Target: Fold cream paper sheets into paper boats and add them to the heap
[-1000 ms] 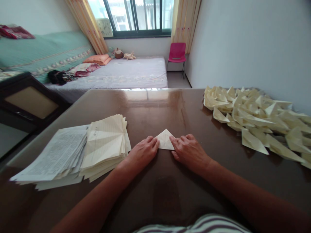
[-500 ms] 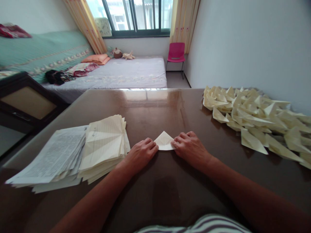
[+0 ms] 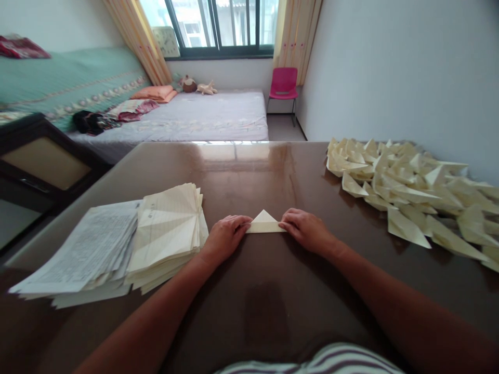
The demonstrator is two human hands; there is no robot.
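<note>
A glossy brown table (image 3: 218,311) carries a heap of folded paper boats (image 3: 405,191) at right, a ruled-paper stack (image 3: 167,223) and printed sheets (image 3: 80,254) at left, their lettering too small to read. Between these, the left hand (image 3: 226,237) and right hand (image 3: 307,232) pinch opposite ends of a small paper triangle (image 3: 265,227), whose near edge has just become a turned-up band, so this fold looks nearly made.

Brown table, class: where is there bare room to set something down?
On the table, beyond the folded paper, between the lined stack and the folded heap; also nearer, between that paper and the striped clothing. Crowded: left, with a printed stack beside the lined one; right, under the heap; middle, where left hand and right hand hold the paper.
</note>
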